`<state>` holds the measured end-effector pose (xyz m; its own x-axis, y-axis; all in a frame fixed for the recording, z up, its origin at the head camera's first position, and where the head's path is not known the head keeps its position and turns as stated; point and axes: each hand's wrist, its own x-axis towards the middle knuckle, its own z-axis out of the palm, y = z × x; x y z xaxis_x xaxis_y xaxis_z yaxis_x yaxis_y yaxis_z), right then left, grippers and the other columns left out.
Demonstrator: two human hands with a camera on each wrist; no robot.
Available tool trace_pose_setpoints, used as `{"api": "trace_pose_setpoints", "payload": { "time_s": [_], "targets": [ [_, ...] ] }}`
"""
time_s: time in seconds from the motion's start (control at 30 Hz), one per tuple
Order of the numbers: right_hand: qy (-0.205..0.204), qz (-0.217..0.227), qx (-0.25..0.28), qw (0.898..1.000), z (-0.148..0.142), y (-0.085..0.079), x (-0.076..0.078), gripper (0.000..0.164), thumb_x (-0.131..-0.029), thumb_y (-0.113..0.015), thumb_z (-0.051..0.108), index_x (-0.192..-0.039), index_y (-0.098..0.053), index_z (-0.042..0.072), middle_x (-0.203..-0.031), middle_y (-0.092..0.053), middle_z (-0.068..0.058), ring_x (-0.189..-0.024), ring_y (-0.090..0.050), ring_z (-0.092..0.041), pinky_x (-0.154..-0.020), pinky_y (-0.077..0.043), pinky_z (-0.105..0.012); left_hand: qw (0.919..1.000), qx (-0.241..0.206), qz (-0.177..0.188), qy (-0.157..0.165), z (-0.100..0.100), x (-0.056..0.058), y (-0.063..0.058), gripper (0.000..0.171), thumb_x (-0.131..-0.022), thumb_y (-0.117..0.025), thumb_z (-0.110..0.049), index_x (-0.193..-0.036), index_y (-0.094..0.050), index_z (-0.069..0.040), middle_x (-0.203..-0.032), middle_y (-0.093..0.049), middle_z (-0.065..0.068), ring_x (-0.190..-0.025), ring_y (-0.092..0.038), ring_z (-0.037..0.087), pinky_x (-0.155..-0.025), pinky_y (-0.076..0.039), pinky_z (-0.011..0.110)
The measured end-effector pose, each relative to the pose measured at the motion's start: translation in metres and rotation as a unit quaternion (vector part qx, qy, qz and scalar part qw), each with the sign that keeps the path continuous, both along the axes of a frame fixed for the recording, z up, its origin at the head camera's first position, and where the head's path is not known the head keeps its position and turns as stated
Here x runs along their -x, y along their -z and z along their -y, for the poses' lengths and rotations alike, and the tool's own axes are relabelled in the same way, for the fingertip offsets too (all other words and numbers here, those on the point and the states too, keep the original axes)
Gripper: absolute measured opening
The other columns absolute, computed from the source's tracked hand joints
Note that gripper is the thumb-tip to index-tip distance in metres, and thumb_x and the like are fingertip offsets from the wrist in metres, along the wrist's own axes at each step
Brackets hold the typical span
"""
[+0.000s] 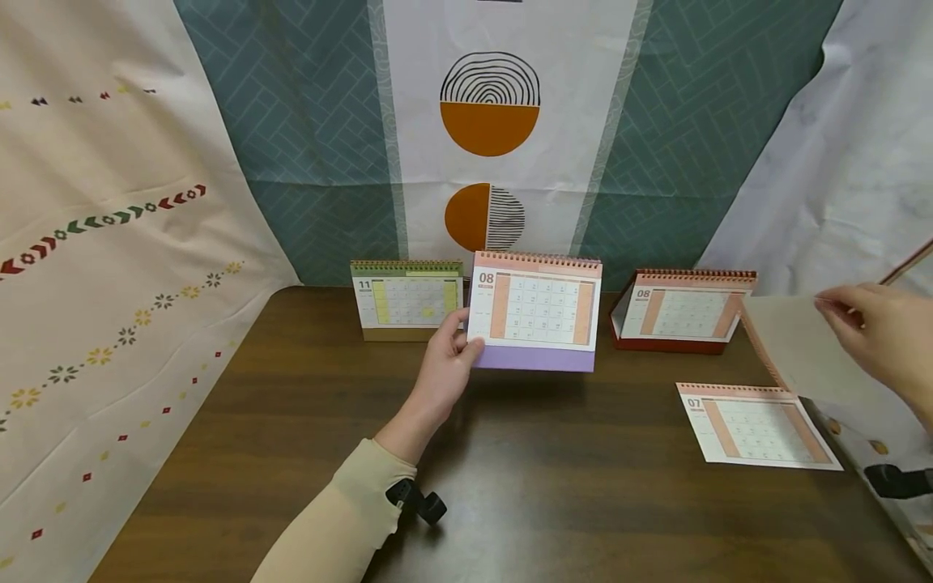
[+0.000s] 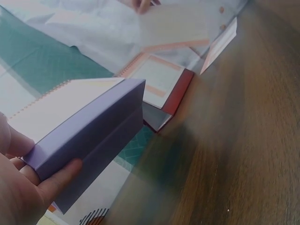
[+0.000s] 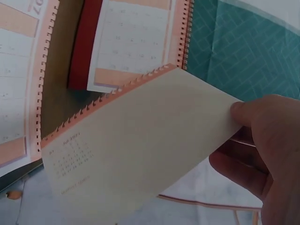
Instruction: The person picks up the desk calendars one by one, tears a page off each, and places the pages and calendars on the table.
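Observation:
In the head view my left hand (image 1: 446, 360) grips the lower left corner of a purple-based desk calendar (image 1: 539, 312), its page reading 08, held up off the table. The left wrist view shows the thumb on the front of its purple base (image 2: 93, 122) and fingers beneath. My right hand (image 1: 878, 340) pinches the edge of a loose calendar page (image 1: 790, 340) at the far right. That page (image 3: 140, 126) has a torn, toothed peach edge and shows its pale back with a small printed month grid in the right wrist view.
A green-topped calendar (image 1: 415, 300) reading 11 stands at the back left. A red-based calendar (image 1: 685, 312) reading 08 stands at the back right. On the table's right side lies a loose page (image 1: 758, 425) reading 07. Patterned cloths (image 1: 321, 121) hang behind the wooden table (image 1: 291, 453).

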<state>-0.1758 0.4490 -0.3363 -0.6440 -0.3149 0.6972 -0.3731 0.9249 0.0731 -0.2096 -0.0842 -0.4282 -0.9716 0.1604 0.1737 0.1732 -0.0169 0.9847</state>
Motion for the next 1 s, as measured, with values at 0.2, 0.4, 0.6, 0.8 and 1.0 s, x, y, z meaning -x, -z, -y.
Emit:
{"api": "trace_pose_setpoints", "payload": {
  "time_s": [0.2,0.4,0.6,0.8,1.0],
  "targets": [
    [-0.057,-0.089,-0.107,0.989,0.018,0.014,-0.010,0.070,-0.123,-0.032,0.041,-0.093,-0.074,-0.007,-0.076,-0.066,-0.022,-0.050,-0.059,-0.037,-0.044,-0.046,-0.055,1.0000,-0.001,0.004,0.002,0.000,0.000,-0.001,0.047,-0.112,-0.057,-0.001,-0.157,-0.053,-0.013,-0.125,-0.079,0.015,-0.107,-0.070,0.025,-0.099,-0.049,0.040],
    [-0.062,-0.082,-0.121,0.987,0.039,0.029,-0.023,0.058,-0.119,-0.035,0.034,-0.086,-0.071,0.005,-0.071,-0.056,-0.005,-0.043,-0.038,-0.016,-0.038,-0.024,-0.036,1.0000,-0.001,0.000,0.001,-0.002,0.001,-0.001,0.046,-0.113,-0.057,-0.002,-0.158,-0.053,-0.012,-0.120,-0.080,0.015,-0.105,-0.068,0.024,-0.097,-0.047,0.040],
    [-0.078,-0.019,-0.132,0.988,0.048,0.054,-0.027,0.070,-0.119,-0.029,0.047,-0.087,-0.077,0.009,-0.076,-0.062,0.000,-0.043,-0.045,-0.012,-0.038,-0.027,-0.034,1.0000,-0.004,0.002,-0.002,-0.004,0.001,-0.001,0.047,-0.112,-0.058,-0.001,-0.157,-0.053,-0.012,-0.115,-0.080,0.016,-0.102,-0.068,0.023,-0.094,-0.047,0.039],
    [-0.087,0.048,-0.113,0.989,0.048,0.073,-0.030,0.078,-0.116,-0.023,0.063,-0.090,-0.080,0.018,-0.079,-0.062,0.011,-0.048,-0.041,0.002,-0.042,-0.023,-0.028,1.0000,-0.004,0.001,-0.002,-0.005,0.002,-0.001,0.046,-0.112,-0.058,0.000,-0.156,-0.053,-0.012,-0.116,-0.080,0.016,-0.102,-0.068,0.023,-0.093,-0.046,0.039],
    [-0.086,0.128,-0.105,0.982,0.044,0.082,-0.031,0.020,-0.104,-0.073,0.042,-0.092,-0.080,0.027,-0.080,-0.061,0.020,-0.056,-0.040,0.009,-0.046,-0.029,-0.028,1.0000,0.001,0.003,-0.007,-0.005,0.001,-0.002,0.047,-0.112,-0.059,-0.001,-0.157,-0.053,-0.012,-0.114,-0.081,0.015,-0.102,-0.068,0.024,-0.094,-0.047,0.040]
  ]
}}
